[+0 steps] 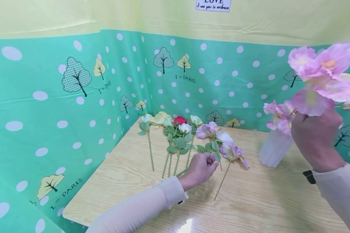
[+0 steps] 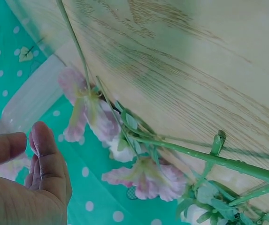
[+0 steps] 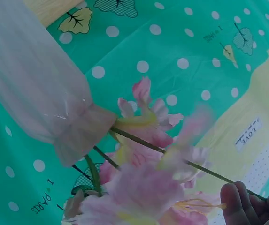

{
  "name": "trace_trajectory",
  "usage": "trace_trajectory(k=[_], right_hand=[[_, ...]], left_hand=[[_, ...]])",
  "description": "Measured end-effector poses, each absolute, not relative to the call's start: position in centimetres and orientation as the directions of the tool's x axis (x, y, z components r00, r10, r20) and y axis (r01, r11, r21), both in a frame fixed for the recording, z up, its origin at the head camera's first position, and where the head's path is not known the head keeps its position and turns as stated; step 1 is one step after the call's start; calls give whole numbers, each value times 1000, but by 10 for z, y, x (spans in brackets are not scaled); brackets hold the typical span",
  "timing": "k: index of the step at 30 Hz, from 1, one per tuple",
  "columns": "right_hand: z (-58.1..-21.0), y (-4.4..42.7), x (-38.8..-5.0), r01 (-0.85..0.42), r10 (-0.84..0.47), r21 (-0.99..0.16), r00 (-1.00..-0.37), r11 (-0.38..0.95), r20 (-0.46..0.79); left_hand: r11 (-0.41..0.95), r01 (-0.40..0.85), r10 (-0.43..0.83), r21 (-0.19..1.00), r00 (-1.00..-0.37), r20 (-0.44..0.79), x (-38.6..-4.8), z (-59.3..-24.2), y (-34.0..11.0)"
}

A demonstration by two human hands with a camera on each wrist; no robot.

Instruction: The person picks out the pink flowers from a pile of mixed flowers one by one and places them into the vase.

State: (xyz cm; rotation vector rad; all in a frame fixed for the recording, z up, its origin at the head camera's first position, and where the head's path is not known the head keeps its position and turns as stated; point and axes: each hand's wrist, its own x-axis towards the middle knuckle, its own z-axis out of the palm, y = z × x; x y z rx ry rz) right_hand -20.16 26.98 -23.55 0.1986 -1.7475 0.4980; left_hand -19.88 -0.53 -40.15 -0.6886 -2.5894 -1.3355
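My right hand (image 1: 319, 139) is raised at the right and pinches the stem of a pink artificial flower (image 1: 328, 72). In the right wrist view that thin stem (image 3: 209, 173) runs from my fingers to the mouth of a frosted white vase (image 3: 35, 70). Other pink flowers (image 1: 280, 116) stand in the vase. My left hand (image 1: 201, 168) hovers over the table by the lying flowers, its fingers loosely bent with nothing between them. Close to it lie a purple-pink flower (image 1: 231, 152), a second one (image 1: 208, 130) and a white rose (image 1: 224, 137).
A wooden table (image 1: 119, 191) carries more flowers: a red rose (image 1: 180, 120), several white roses (image 1: 185, 128) and a pale yellow bloom (image 1: 161, 117), stems toward me. A green dotted curtain (image 1: 84, 129) hangs behind and at the left.
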Motion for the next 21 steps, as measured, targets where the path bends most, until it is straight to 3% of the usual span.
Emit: trace_trajectory(k=[5, 10, 16, 21], right_hand=[[-239, 272, -201, -376, 93, -211, -307, 902, 947], [-244, 277, -202, -346, 111, -286, -446, 893, 888], [-257, 287, -211, -303, 114, -301, -508, 904, 854], [-263, 288, -211, -252, 173, -388, -597, 887, 783]], left_hand=[[507, 464, 326, 727, -884, 337, -200, -404, -5], [505, 452, 326, 736, -889, 322, -200, -405, -5], [503, 423, 323, 754, -901, 290, -200, -405, -5], [512, 416, 313, 751, -905, 288, -200, -407, -5]])
